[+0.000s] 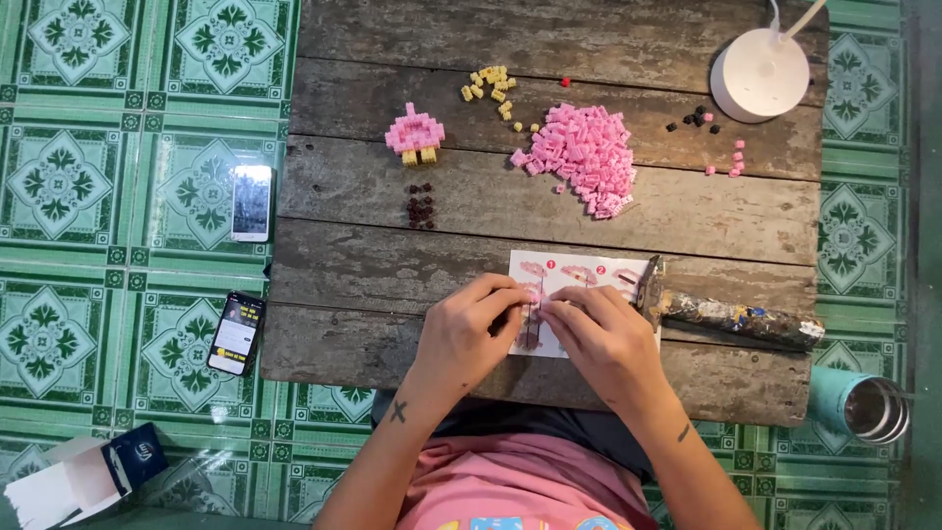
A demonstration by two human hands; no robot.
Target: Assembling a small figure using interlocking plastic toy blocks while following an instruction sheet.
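A low table (392,265) of weathered grey planks, cracked and rough, stands on a floor (118,128) of glossy green patterned tiles. At its near edge both hands meet over a white instruction sheet (579,270) printed with pink figures. The left hand (471,329) and the right hand (603,339) pinch a small pink block piece (533,294) between them, fingertips pressed together on it; it is mostly hidden by the fingers, so its shape cannot be told. Further back lies a loose heap of pink blocks (584,152), small and square-edged, with scattered yellow blocks (491,86) beside it and a finished pink and yellow model (415,134) to the left. Dark brown blocks (422,206) sit below that model. A hammer (731,314) with a stained handle rests on the sheet's right edge. A round white lamp base (760,74) stands at the far corner.
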